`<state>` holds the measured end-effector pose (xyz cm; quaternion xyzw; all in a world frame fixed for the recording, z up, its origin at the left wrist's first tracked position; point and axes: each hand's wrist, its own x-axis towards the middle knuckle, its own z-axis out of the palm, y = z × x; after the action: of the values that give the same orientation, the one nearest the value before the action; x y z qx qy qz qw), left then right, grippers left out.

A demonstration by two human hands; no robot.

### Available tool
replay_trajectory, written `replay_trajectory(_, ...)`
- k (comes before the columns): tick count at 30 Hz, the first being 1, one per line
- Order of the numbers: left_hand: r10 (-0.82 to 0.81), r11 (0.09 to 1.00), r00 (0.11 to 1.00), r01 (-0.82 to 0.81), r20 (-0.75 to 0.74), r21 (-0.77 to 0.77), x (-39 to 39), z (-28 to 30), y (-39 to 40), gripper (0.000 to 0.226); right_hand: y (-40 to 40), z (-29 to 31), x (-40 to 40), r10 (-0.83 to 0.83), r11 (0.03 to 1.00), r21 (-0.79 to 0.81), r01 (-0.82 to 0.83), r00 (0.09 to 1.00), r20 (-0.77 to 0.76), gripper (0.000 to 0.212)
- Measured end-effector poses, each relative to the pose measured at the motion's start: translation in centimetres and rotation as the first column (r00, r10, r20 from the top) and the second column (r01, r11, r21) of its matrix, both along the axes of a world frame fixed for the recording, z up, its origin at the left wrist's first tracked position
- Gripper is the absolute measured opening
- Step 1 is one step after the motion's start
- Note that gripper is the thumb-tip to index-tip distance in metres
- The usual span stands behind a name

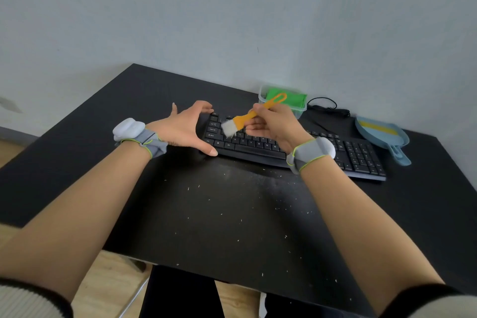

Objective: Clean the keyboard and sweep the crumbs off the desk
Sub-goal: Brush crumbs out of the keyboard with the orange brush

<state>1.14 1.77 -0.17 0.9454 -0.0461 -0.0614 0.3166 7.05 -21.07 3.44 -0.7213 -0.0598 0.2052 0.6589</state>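
Soft, even daylight fills the scene, laying faint shadows of both forearms across the matte black desk [77, 137] and a dull sheen near its front, while wide-angle distortion bends the edges and the white brush bristles [229, 128] smear with blur.

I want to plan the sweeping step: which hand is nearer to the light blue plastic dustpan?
Right. The right hand is over the keyboard's middle, left of the light blue plastic dustpan; the left hand holds the keyboard's far left end.

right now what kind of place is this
Probably a home or office workspace: a black desk pushed against a plain wall, a wired keyboard on it, and wooden flooring below.
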Motion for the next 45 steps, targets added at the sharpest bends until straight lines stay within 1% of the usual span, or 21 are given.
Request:
replay_trajectory(1, -0.002, 1.000, 1.000, 0.002, -0.003, 0.000, 0.0, 0.0, 0.0, 0.117, -0.4, 0.0, -0.1, -0.024, 0.996, 0.083, 0.028, 0.998, -0.054, 0.024)
replay_trajectory(3, 0.000, 1.000, 1.000, 0.000, -0.008, -0.003, 0.0, 0.1, 0.0, 0.117, -1.2, 0.2, -0.2, -0.058, 0.992, 0.111, 0.061, 0.998, -0.030, 0.024)
replay_trajectory(6, 0.003, 1.000, 1.000, -0.003, -0.021, 0.004, 0.1, 0.2, -0.1, 0.119, -2.6, 0.9, -0.2, -0.081, 0.994, -0.054, 0.091, 0.982, 0.171, 0.024)
replay_trajectory(9, -0.005, 1.000, 1.000, 0.005, -0.025, 0.007, 0.4, 0.3, -0.3, 0.124, -4.1, 1.4, -0.4, -0.023, 0.958, -0.259, 0.120, 0.936, 0.351, 0.022)
replay_trajectory(12, -0.009, 1.000, 1.000, 0.009, -0.012, 0.014, 0.6, 0.5, -0.9, 0.129, -4.8, 1.6, -1.0, 0.038, 0.897, -0.409, 0.170, 0.890, 0.453, 0.022)
replay_trajectory(14, -0.014, 0.999, 1.000, 0.014, -0.002, 0.032, 0.8, 0.5, -1.4, 0.130, -4.7, 1.2, -1.2, 0.035, 0.884, -0.430, 0.183, 0.892, 0.451, 0.027)
replay_trajectory(16, -0.016, 0.999, 1.000, 0.016, 0.000, 0.051, 0.8, 0.4, -1.7, 0.129, -4.3, 0.5, -1.0, -0.018, 0.907, -0.383, 0.176, 0.923, 0.383, 0.033)
replay_trajectory(18, -0.011, 0.998, 1.000, 0.011, -0.003, 0.063, 0.9, 0.4, -1.8, 0.127, -3.8, -0.3, -0.9, -0.102, 0.940, -0.286, 0.188, 0.952, 0.290, 0.034)
replay_trajectory(20, -0.012, 0.997, 1.000, 0.012, -0.009, 0.077, 1.0, 0.5, -1.9, 0.127, -3.2, -0.6, -1.3, -0.145, 0.976, -0.139, 0.167, 0.977, 0.155, 0.031)
replay_trajectory(22, -0.011, 0.996, 1.000, 0.012, -0.013, 0.088, 1.1, 0.7, -1.9, 0.127, -2.9, -0.3, -2.0, -0.129, 0.990, 0.060, 0.130, 0.992, -0.015, 0.026)
replay_trajectory(23, -0.009, 0.996, 1.000, 0.010, -0.013, 0.090, 1.1, 0.7, -1.9, 0.127, -3.0, 0.0, -2.0, -0.126, 0.982, 0.133, 0.133, 0.990, -0.061, 0.025)
replay_trajectory(24, -0.007, 0.996, 1.000, 0.008, -0.010, 0.091, 1.1, 0.7, -2.0, 0.127, -3.4, 0.3, -1.9, -0.141, 0.977, 0.156, 0.148, 0.988, -0.057, 0.025)
replay_trajectory(25, -0.005, 0.996, 1.000, 0.005, -0.007, 0.091, 1.2, 0.8, -2.1, 0.126, -3.8, 0.5, -1.6, -0.169, 0.977, 0.126, 0.169, 0.986, -0.009, 0.026)
replay_trajectory(27, -0.005, 0.995, 1.000, 0.005, 0.001, 0.097, 1.2, 0.8, -2.3, 0.127, -5.1, 0.7, -0.9, -0.216, 0.971, -0.060, 0.229, 0.960, 0.176, 0.027)
replay_trajectory(28, -0.008, 0.995, 1.000, 0.007, 0.006, 0.100, 1.2, 0.8, -2.4, 0.127, -5.9, 0.7, -0.5, -0.208, 0.944, -0.193, 0.268, 0.936, 0.283, 0.029)
replay_trajectory(30, -0.017, 0.994, 1.000, 0.016, 0.012, 0.105, 1.3, 0.8, -3.0, 0.128, -7.4, 0.7, 0.0, -0.127, 0.835, -0.430, 0.343, 0.881, 0.457, 0.034)
replay_trajectory(32, -0.033, 0.993, 0.999, 0.031, 0.017, 0.112, 1.5, 0.8, -3.6, 0.129, -8.3, 0.7, 0.1, -0.036, 0.731, -0.557, 0.394, 0.837, 0.546, 0.037)
replay_trajectory(34, -0.046, 0.991, 0.999, 0.044, 0.011, 0.124, 1.7, 0.8, -4.1, 0.129, -8.3, 0.6, -0.3, -0.003, 0.693, -0.593, 0.409, 0.825, 0.565, 0.034)
replay_trajectory(40, -0.046, 0.987, 0.999, 0.046, -0.005, 0.156, 2.1, 0.9, -4.2, 0.130, -6.4, -0.5, -0.4, -0.193, 0.858, -0.386, 0.340, 0.908, 0.373, 0.035)
replay_trajectory(43, -0.037, 0.986, 0.999, 0.038, -0.010, 0.162, 2.0, 1.0, -4.1, 0.130, -4.8, -0.9, -0.9, -0.223, 0.965, -0.118, 0.236, 0.968, 0.114, 0.031)
replay_trajectory(45, -0.035, 0.986, 0.999, 0.035, -0.006, 0.164, 2.0, 1.0, -4.2, 0.129, -4.4, -0.4, -1.6, -0.188, 0.979, 0.075, 0.190, 0.982, -0.030, 0.027)
